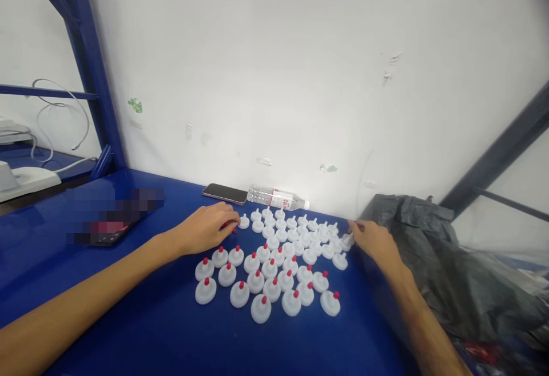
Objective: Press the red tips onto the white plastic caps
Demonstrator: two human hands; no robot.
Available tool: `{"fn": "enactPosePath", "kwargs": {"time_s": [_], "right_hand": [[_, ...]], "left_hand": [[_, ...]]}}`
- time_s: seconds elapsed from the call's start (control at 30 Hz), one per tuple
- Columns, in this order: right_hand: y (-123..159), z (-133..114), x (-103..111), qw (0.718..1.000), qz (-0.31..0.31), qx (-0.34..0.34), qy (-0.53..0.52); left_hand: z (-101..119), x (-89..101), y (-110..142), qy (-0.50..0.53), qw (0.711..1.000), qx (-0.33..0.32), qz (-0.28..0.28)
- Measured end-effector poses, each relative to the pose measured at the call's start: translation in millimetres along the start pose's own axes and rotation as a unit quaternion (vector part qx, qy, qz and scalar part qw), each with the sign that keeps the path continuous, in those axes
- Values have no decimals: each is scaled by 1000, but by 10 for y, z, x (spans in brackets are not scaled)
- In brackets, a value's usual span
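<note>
My left hand (210, 228) is low over the blue table, fingers curled and closed around small red caps (225, 225); its palm side is hidden. At the right end of the group, my right hand (372, 240) pinches a white nozzle lid (348, 240), partly covered by the fingers. Between the hands stand several bare white nozzle lids (281, 235), round with an upright spout. Nearer to me are several white lids with red tips (261, 308) on their spouts, loosely spread out.
Against the wall lie a dark phone (225, 193) and a clear plastic bottle (278, 198) on its side. A dark device (112, 233), partly blurred out, rests at the left of the blue table (171, 330). Black plastic bags (454, 267) crowd the right side. Blue frame posts (92, 67) rise at left.
</note>
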State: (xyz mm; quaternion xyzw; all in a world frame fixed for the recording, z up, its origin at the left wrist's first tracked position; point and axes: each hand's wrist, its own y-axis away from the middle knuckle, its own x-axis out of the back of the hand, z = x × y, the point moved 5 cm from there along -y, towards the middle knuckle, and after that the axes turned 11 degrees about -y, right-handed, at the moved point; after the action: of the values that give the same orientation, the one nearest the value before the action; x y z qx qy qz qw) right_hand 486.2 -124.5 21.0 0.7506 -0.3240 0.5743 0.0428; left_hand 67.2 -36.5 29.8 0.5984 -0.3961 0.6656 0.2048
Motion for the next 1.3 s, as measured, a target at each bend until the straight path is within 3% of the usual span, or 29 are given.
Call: {"fn": "enactPosePath", "kwargs": {"time_s": [0.4, 0.97, 1.3], "right_hand": [[126, -257, 267, 998, 60, 23, -3], [148, -341, 253, 996, 79, 29, -17], [182, -409, 286, 992, 111, 47, -36]], "left_hand": [[43, 23, 19, 6, 1000, 1, 1], [6, -46, 1, -3, 998, -14, 61], [4, 53, 25, 58, 992, 28, 108]]}}
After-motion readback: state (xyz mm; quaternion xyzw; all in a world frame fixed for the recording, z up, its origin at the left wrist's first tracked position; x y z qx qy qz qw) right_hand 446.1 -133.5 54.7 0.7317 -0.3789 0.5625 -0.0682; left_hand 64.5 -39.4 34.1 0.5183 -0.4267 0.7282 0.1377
